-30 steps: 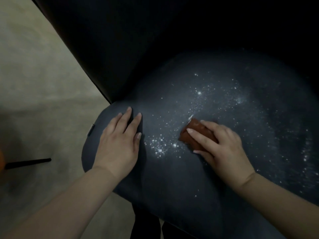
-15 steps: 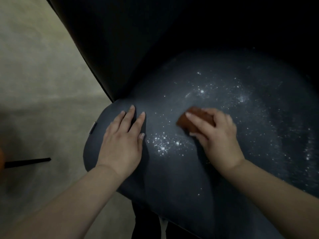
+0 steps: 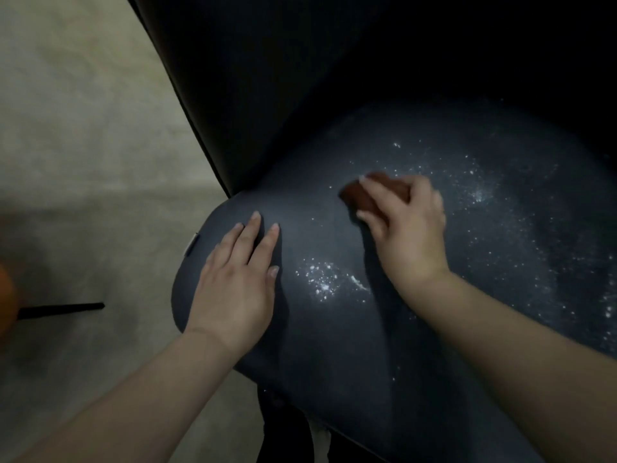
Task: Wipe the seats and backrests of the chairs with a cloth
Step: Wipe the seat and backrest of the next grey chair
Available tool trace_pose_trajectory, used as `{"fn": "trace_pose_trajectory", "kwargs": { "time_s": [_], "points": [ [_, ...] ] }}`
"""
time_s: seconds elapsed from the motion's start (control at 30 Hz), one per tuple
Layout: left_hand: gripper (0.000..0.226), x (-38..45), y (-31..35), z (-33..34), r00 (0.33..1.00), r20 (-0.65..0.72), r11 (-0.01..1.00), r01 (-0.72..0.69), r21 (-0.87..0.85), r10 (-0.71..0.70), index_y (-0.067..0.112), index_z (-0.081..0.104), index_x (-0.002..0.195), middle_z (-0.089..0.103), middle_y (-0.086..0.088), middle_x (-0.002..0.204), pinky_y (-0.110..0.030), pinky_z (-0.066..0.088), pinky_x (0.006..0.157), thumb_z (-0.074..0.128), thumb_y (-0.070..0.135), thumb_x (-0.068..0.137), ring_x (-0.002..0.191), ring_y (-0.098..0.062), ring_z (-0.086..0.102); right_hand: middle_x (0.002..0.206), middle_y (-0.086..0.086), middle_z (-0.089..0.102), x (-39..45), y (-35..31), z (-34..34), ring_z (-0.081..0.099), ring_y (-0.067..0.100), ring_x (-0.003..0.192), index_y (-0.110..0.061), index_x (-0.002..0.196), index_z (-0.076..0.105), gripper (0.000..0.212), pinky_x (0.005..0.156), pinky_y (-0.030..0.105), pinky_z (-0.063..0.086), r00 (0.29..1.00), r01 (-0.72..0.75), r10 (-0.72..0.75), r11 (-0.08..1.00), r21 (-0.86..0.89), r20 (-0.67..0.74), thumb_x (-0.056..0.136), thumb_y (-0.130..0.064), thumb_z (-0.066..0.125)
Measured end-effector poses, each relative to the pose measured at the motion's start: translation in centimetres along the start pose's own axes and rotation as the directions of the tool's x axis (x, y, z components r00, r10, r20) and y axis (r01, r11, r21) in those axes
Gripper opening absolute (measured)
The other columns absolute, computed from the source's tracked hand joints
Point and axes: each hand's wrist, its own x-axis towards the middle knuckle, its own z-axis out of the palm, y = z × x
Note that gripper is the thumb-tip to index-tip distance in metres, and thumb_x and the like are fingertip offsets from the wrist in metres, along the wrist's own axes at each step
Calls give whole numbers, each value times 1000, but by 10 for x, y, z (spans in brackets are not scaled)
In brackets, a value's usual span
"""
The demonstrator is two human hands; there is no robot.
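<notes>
A dark grey chair seat (image 3: 334,345) fills the middle and right of the view, dusted with white powder specks (image 3: 325,282). Its dark backrest (image 3: 267,95) rises behind it. My left hand (image 3: 238,279) lies flat, fingers straight, on the seat's left edge. My right hand (image 3: 405,228) grips a small reddish-brown cloth (image 3: 359,195) and presses it on the seat near the backrest; my fingers cover most of the cloth.
Beige floor (image 3: 83,162) spreads to the left of the chair. A thin black leg (image 3: 60,309) lies across the floor at the left, beside an orange object (image 3: 6,295) at the frame edge. A small white tag (image 3: 192,243) sits on the seat's left rim.
My right hand has slid the cloth away from me, up the seat toward the backrest, leaving the near powder patch behind. My left hand has stayed flat in place.
</notes>
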Motion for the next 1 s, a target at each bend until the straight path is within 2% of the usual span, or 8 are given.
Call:
{"fn": "trace_pose_trajectory", "kwargs": {
  "time_s": [0.07, 0.27, 0.47, 0.6, 0.7, 0.77, 0.9, 1.0],
  "points": [
    [57, -3, -2, 2, 1000, -4, 1000, 3, 13, -3, 26, 19, 153, 10, 1, 161, -40, 16, 118, 35, 33, 98, 147, -21, 9, 126, 12, 49, 7, -17, 12, 42, 36, 109, -36, 127, 62, 42, 94, 48, 41, 1000, -22, 22, 999, 41, 10, 86, -33, 70],
    [63, -13, -5, 3, 998, 4, 998, 66, -13, -66, 24, 13, 153, 2, 3, 162, -34, 8, 118, 38, 37, 97, 147, -17, 3, 121, 9, 53, -68, -17, 2, 49, 33, 100, -37, 124, 64, 45, 84, 46, 40, 941, 287, -294, 956, 69, 164, 80, -31, 73],
    [63, -24, -7, 6, 997, -27, 997, 73, -7, -73, 16, 27, 151, 16, -5, 160, -41, 21, 115, 48, 31, 94, 145, -25, 17, 130, 11, 44, 26, -42, 25, 39, 36, 114, -40, 127, 62, 40, 94, 44, 35, 1000, -2, 2, 1000, 4, 28, 88, -34, 67],
    [63, -27, -6, 10, 996, -22, 996, 84, -15, -84, 18, 27, 151, 17, -5, 160, -41, 21, 115, 51, 30, 93, 144, -25, 17, 126, 11, 51, -41, -57, 29, 46, 36, 108, -39, 123, 64, 43, 86, 46, 38, 956, 235, -248, 967, 102, 155, 83, -30, 73],
    [64, -31, -7, 9, 997, -17, 997, 79, -3, -79, 19, 27, 151, 16, -5, 160, -41, 20, 114, 51, 31, 92, 144, -25, 16, 119, 11, 56, -79, -37, 9, 49, 33, 102, -38, 121, 67, 45, 81, 48, 42, 912, 334, -348, 937, 98, 218, 78, -29, 77],
    [64, -32, -8, 8, 997, -15, 997, 71, 5, -71, 19, 27, 151, 17, -5, 160, -42, 22, 114, 51, 32, 92, 144, -25, 17, 118, 13, 56, -57, -26, 7, 49, 36, 100, -38, 118, 69, 42, 83, 47, 42, 937, 302, -306, 952, 48, 170, 79, -26, 77],
    [65, -33, -8, 9, 997, -15, 997, 76, 8, -76, 19, 27, 151, 17, -5, 159, -42, 23, 114, 51, 32, 92, 144, -25, 16, 123, 11, 49, -22, -43, 22, 43, 35, 106, -39, 120, 67, 37, 90, 47, 37, 998, 44, -46, 998, 37, 35, 85, -28, 71],
    [64, -36, -7, 10, 997, -12, 997, 79, -8, -79, 20, 25, 151, 14, -5, 160, -40, 19, 114, 48, 32, 93, 144, -24, 13, 123, 12, 53, -73, -48, 23, 47, 36, 104, -39, 121, 67, 44, 85, 46, 38, 967, 215, -223, 974, 74, 125, 80, -26, 77]
  ]
}}
